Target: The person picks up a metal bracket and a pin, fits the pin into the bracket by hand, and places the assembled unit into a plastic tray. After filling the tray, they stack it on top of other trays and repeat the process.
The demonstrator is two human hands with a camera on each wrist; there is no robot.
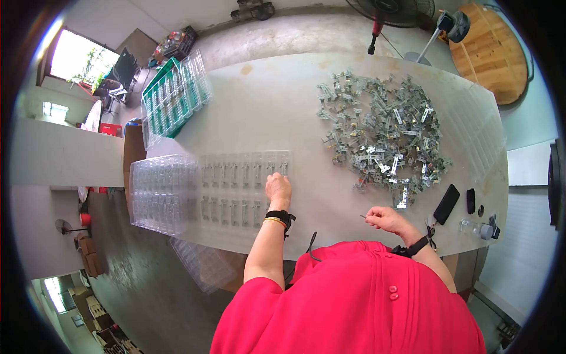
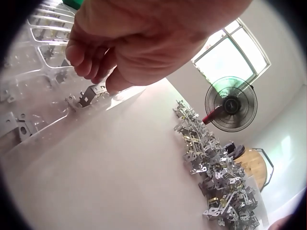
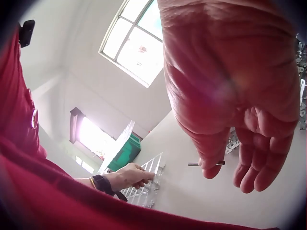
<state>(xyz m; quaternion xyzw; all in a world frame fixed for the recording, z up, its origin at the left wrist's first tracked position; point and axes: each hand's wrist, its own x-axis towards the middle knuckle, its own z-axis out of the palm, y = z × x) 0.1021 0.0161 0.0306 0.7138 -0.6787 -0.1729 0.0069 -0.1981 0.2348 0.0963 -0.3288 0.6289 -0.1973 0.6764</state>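
My left hand (image 1: 279,190) is over the right end of a clear compartment tray (image 1: 233,184). In the left wrist view, the curled fingers of that hand (image 2: 139,43) pinch a small metal part (image 2: 92,94) at the tray's edge; their grip is partly hidden. My right hand (image 1: 386,219) is over the table near its front edge, holding a thin metal pin (image 3: 193,164). The pin crosses behind the thumb in the right wrist view, while the other fingers of this hand (image 3: 235,91) hang loosely bent. Metal parts lie in the tray compartments.
A large heap of metal parts (image 1: 386,127) covers the table's right half. Stacked clear trays (image 1: 156,192) stand at the left, with a green tray (image 1: 171,100) behind. A phone (image 1: 447,204), a small black object (image 1: 470,201) and a bottle (image 1: 470,227) lie front right.
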